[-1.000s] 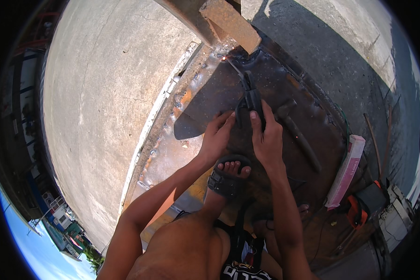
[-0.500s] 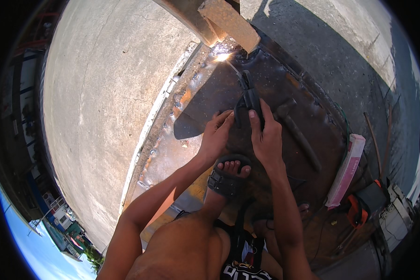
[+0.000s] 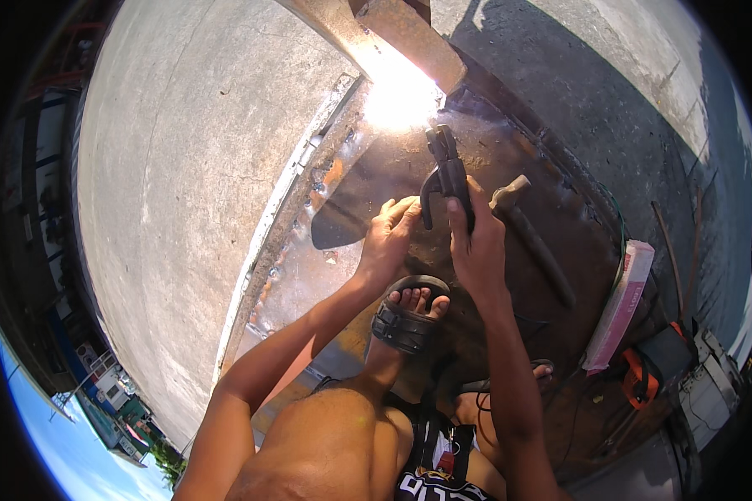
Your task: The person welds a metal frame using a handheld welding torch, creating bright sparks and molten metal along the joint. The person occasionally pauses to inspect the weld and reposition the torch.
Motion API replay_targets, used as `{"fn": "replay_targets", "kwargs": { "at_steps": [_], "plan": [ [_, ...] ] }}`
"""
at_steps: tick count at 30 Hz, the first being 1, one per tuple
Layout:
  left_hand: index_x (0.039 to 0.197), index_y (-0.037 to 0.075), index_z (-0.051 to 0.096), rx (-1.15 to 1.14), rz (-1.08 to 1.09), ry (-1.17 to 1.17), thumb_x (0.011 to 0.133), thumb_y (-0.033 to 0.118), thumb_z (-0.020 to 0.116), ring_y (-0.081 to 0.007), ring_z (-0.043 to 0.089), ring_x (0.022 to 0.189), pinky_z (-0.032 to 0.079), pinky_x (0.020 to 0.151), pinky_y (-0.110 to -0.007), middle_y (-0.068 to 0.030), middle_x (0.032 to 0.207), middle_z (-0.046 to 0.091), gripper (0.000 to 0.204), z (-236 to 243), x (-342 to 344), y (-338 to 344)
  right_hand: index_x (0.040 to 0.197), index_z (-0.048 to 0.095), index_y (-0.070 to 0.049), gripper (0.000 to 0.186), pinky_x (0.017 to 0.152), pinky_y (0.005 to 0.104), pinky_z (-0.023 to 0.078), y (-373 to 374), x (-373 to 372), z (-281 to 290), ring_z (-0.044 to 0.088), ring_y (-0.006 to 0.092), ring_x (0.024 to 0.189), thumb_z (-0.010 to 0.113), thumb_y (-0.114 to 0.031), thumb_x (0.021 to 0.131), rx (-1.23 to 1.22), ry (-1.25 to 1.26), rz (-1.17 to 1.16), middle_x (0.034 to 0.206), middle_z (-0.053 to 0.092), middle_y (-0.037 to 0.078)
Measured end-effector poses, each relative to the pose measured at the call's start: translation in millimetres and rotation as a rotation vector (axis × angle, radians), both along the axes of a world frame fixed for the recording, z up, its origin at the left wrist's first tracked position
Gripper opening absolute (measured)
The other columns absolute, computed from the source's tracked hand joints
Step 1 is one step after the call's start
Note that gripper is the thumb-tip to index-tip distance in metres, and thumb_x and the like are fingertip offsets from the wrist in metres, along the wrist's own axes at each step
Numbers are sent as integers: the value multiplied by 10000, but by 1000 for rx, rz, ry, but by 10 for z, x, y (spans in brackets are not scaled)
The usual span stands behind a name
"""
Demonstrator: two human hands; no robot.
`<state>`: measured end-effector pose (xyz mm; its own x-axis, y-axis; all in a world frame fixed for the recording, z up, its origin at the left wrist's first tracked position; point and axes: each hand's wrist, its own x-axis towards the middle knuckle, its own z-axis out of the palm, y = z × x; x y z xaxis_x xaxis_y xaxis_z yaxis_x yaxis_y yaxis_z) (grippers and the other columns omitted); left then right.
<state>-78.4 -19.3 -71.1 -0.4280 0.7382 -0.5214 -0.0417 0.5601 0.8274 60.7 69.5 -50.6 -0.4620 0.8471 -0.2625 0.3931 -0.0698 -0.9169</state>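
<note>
My right hand (image 3: 476, 238) grips a black welding electrode holder (image 3: 447, 167), its jaws pointing into a bright white arc (image 3: 399, 98) that hides the rod's tip and the joint. Just left of the holder's lever, my left hand (image 3: 387, 238) is closed with thumb and fingers together; what it holds, if anything, I cannot make out. The arc sits where a rusty steel beam (image 3: 326, 21) and block (image 3: 414, 42) meet a rusty steel plate (image 3: 359, 188). A hammer (image 3: 539, 242) lies on the plate right of my right hand.
My sandaled foot (image 3: 405, 317) is on the plate below my hands. A pink-and-white box (image 3: 614, 309) and a black-and-orange object (image 3: 647, 367) lie at right, with thin rods (image 3: 673, 250) beyond. Concrete ground (image 3: 167, 209) surrounds the plate; a white-edged lip (image 3: 271, 217) runs along its left.
The small red glow at the rod's tip has grown into a large white glare, lighting the plate and hammer. My hands have stayed nearly in place.
</note>
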Motion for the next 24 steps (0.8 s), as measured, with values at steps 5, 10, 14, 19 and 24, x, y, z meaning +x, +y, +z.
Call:
{"fn": "replay_targets", "kwargs": {
  "at_steps": [5, 10, 14, 19, 24],
  "plan": [
    [1306, -26, 725, -11, 72, -141, 1136, 354, 546, -289, 582, 1271, 305, 1236, -407, -192, 1224, 748, 453, 28, -7, -11, 1409, 579, 89, 415, 814, 484, 573, 24, -16, -38, 743, 502, 1017, 601, -209, 1120, 113, 59, -37, 1066, 735, 327],
    [1289, -24, 729, 42, 41, -123, 1138, 356, 539, -283, 598, 1240, 280, 1252, -414, -185, 1183, 760, 450, 9, -3, -13, 1398, 593, 93, 428, 829, 460, 571, 54, -11, -6, 756, 459, 1022, 585, -241, 1131, 137, 43, -30, 1069, 738, 322],
    [1301, -21, 725, 40, 29, -97, 1137, 352, 536, -290, 595, 1252, 287, 1248, -416, -185, 1194, 755, 449, 15, -7, -19, 1408, 596, 94, 472, 842, 417, 570, 55, -9, -11, 782, 374, 1013, 561, -299, 1149, 110, 11, -16, 1071, 745, 306],
    [1313, -28, 718, 15, 66, -143, 1138, 356, 537, -302, 573, 1292, 350, 1197, -394, -212, 1259, 722, 460, -25, -9, -35, 1402, 596, 98, 472, 834, 424, 569, 85, -30, 34, 783, 377, 1005, 563, -297, 1148, 70, 12, 2, 1060, 745, 304],
    [1320, -38, 714, 12, 72, -146, 1141, 371, 535, -305, 565, 1305, 382, 1167, -377, -228, 1280, 705, 481, -10, -3, -24, 1382, 595, 102, 416, 786, 487, 562, 109, -56, 61, 748, 497, 990, 597, -224, 1123, 124, 32, -1, 1025, 732, 328]
  ]
}}
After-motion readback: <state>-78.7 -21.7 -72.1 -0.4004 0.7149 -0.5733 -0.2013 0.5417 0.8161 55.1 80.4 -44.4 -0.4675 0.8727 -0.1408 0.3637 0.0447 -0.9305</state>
